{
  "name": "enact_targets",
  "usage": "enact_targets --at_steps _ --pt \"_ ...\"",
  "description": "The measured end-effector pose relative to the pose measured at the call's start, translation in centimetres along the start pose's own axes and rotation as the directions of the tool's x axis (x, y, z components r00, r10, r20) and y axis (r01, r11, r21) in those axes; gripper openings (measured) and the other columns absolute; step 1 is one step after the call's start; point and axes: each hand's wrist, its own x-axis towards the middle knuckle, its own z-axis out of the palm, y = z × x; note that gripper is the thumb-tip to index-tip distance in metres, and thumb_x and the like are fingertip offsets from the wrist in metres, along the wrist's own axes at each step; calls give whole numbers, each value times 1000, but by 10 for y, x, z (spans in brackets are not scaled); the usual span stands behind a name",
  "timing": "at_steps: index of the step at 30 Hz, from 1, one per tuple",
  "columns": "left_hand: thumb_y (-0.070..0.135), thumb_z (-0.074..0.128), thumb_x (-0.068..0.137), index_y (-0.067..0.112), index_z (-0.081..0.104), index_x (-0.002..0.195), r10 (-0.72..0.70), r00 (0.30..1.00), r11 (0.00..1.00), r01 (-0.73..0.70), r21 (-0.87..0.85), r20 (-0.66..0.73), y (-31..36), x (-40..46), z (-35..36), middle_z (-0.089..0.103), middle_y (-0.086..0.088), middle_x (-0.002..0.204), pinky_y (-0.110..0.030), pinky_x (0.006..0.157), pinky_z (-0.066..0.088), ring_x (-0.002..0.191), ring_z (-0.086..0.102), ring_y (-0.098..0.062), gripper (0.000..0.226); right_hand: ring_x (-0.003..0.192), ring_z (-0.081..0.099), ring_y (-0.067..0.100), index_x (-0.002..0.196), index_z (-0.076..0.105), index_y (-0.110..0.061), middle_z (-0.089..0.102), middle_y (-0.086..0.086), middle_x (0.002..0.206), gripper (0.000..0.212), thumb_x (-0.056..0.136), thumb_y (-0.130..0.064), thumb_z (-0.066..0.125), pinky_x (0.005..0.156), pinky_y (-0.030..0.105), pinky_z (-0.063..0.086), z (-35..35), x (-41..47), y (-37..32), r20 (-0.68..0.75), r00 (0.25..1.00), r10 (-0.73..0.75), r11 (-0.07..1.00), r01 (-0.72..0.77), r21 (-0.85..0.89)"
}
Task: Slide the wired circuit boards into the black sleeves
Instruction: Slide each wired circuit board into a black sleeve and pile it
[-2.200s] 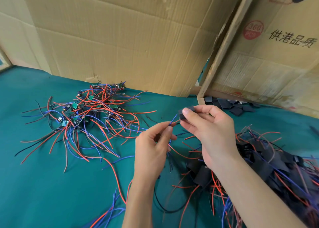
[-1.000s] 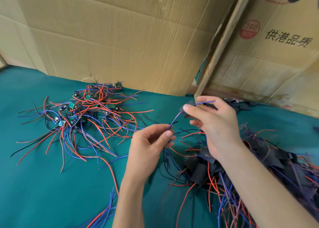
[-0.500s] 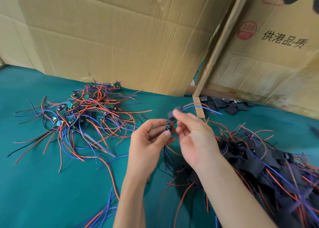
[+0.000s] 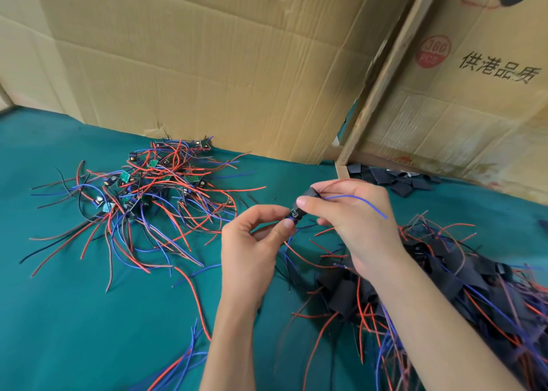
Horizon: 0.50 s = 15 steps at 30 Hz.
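My right hand (image 4: 353, 221) pinches a black sleeve (image 4: 311, 194) above the green table. A red and a blue wire stick out of the sleeve's far end. My left hand (image 4: 252, 251) pinches a small wired circuit board (image 4: 293, 215) whose end sits at the sleeve's near opening. The two hands almost touch. A tangle of bare wired boards (image 4: 142, 189) lies at the left. A heap of sleeved boards (image 4: 444, 287) lies at the right, partly under my right forearm.
Loose empty black sleeves (image 4: 394, 180) lie at the back right by a wooden strip (image 4: 385, 73). Cardboard walls (image 4: 207, 64) close the back. More red and blue wires (image 4: 184, 361) trail over the green cloth (image 4: 59, 316) near the front edge.
My hands drew apart and pulled wires through the sleeve, then came back together. The board now sits at the sleeve's mouth, and the red and blue wires stick out past my right hand.
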Motion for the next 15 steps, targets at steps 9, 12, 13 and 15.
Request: enact_targets --at_steps 9,12,13,15 --pt "-10 68 89 9 66 100 19 1000 1000 -20 22 23 0 -1 2 74 -2 98 -26 74 60 80 77 -22 22 65 68 14 79 78 -9 76 3 74 8 76 -8 86 57 24 54 11 -9 8 113 993 -25 999 30 -40" --pt "-6 68 90 11 65 99 40 998 997 -42 58 43 1 -3 3 72 -3 98 -30 70 62 78 77 -26 19 67 70 12 88 77 -10 78 6 80 10 81 -12 83 56 21 51 11 -9 8 146 987 68 998 -68 -5" --pt "-4 69 90 11 65 97 36 998 998 -38 56 43 1 -3 2 71 -6 96 -31 68 62 78 77 -27 17 67 71 11 92 76 -10 79 6 83 11 83 -15 82 57 20 51 9 -9 6 185 976 113 993 -115 0" --pt "-1 72 89 9 66 93 23 999 998 -25 49 48 2 -3 3 70 -10 92 -32 66 61 79 76 -30 12 67 70 12 95 76 -7 79 8 83 13 85 -16 79 57 21 50 4 -12 0 263 952 156 987 -157 -18"
